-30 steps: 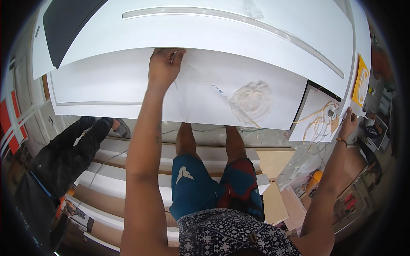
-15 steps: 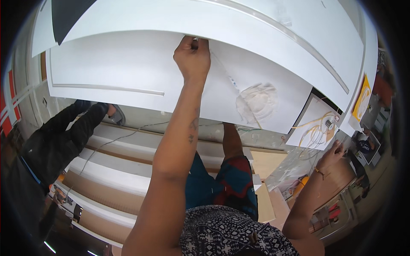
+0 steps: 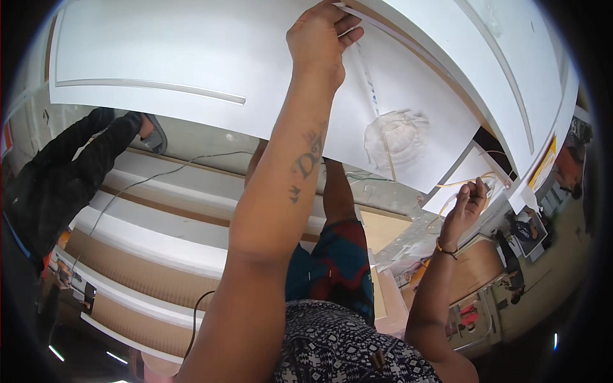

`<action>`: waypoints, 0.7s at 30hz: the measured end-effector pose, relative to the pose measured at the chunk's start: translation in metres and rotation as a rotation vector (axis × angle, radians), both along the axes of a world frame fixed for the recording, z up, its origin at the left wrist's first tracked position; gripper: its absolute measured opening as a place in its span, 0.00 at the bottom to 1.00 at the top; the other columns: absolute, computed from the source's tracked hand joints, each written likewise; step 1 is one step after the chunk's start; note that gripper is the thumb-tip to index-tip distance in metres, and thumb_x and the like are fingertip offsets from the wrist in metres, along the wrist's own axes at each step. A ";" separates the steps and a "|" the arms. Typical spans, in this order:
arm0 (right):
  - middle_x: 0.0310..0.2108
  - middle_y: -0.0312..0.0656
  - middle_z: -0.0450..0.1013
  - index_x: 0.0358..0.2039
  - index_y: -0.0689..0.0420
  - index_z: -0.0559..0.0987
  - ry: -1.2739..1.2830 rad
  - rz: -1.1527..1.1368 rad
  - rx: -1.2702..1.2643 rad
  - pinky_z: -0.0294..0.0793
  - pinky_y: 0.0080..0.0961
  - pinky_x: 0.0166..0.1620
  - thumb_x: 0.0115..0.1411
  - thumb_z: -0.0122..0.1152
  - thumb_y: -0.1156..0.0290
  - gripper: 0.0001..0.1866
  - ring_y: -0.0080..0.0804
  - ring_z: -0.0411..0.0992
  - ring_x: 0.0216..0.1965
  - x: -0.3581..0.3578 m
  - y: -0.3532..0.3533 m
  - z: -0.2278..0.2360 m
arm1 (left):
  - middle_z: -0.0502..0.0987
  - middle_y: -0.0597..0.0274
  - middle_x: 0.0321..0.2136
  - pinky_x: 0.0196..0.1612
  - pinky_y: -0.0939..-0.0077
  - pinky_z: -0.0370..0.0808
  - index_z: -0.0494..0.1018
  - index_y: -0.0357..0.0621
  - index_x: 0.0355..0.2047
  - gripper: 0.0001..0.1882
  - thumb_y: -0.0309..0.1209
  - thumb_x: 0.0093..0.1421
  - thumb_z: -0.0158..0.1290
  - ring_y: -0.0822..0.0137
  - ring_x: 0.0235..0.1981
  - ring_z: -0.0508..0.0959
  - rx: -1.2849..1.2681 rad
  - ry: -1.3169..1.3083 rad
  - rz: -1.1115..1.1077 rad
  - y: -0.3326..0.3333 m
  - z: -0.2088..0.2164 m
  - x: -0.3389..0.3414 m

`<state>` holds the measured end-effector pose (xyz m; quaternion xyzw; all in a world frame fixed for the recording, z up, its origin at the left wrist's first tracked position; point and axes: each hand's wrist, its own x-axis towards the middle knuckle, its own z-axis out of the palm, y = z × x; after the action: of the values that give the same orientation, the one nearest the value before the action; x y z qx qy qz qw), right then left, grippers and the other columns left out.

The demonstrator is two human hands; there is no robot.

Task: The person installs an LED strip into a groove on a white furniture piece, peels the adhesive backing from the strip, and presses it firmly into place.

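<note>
My left hand (image 3: 322, 41) is up at the edge of a white board, its thumb and forefinger closed on the end of a thin white strip (image 3: 377, 24). The strip runs rightward along the board's brownish edge; its far part is hard to follow. Below that hand lies another white panel (image 3: 172, 51) with a long pale groove. My right hand (image 3: 469, 204) is raised in front of a white card or sheet with yellowish cables (image 3: 450, 185). Its fingers are loosely bent and apart, and I see nothing in them.
A crumpled whitish cloth-like wad (image 3: 399, 137) lies on the lower panel. White boards with brown ribbed faces (image 3: 147, 262) are stacked below, a dark cable (image 3: 172, 159) across them. Another person's dark-trousered legs (image 3: 83, 147) are at left. More people are at far right.
My left hand has moved up and slightly right, and the thin strip now shows at its fingers. The right hand has shifted left and up. The view has tilted.
</note>
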<state>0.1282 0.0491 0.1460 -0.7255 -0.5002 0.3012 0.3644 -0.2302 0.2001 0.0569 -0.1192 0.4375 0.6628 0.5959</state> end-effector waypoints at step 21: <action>0.42 0.37 0.67 0.56 0.59 0.69 -0.062 0.172 -0.112 0.66 0.20 0.44 0.60 0.64 0.68 0.25 0.22 0.64 0.40 -0.058 -0.003 -0.036 | 0.72 0.51 0.43 0.54 0.59 0.74 0.63 0.33 0.51 0.17 0.22 0.63 0.49 0.57 0.46 0.75 0.158 -0.008 0.025 0.001 0.044 -0.001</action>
<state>0.0698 0.0466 0.1101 -0.7082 -0.5539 0.3361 0.2804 -0.2308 0.2009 0.1005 -0.0801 0.3799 0.7022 0.5968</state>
